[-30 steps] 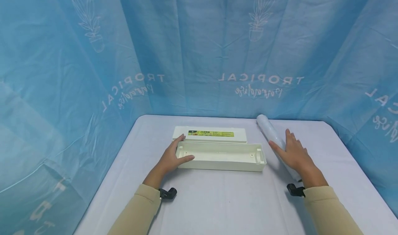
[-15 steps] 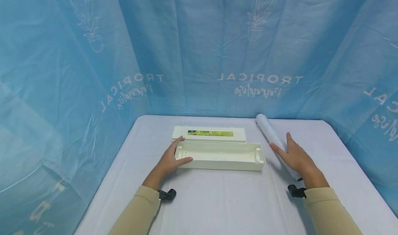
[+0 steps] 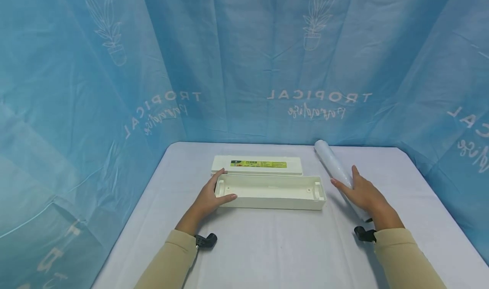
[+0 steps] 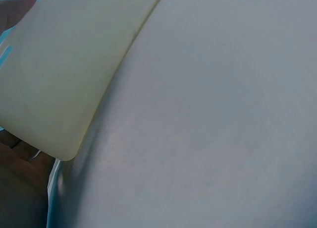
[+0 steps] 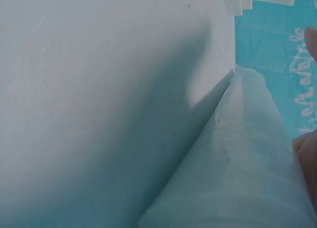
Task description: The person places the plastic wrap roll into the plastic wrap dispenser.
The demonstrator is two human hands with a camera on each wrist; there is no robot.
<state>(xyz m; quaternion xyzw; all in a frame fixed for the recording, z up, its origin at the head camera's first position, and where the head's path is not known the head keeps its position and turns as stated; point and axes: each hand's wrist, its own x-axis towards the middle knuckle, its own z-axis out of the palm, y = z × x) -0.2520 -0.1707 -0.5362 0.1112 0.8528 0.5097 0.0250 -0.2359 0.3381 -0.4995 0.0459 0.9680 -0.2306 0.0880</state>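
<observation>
My left hand (image 3: 208,195) grips the left end of a long cream plastic box (image 3: 271,203), thumb over its front rim and fingers behind it. In the left wrist view the box's front wall (image 4: 74,64) stands between the thumb and the fingers. The box lies uncovered, its inside bare with end holders. Just behind it lies a white lid (image 3: 263,170) with a yellow-green label. At the right my right hand (image 3: 366,197) holds a slanting roll of cling film (image 3: 334,164), thumb across it and fingers along its right side. The other fingertips are hidden.
A white cloth covers the table (image 3: 282,251). Blue printed curtains (image 3: 244,68) hang close behind and along both sides. A small black wrist camera (image 3: 206,240) sits at the left cuff, another wrist camera (image 3: 364,234) at the right.
The right hand's spread fingers have drawn together and come down around the cling film roll. My left hand, the box and the lid stay in place.
</observation>
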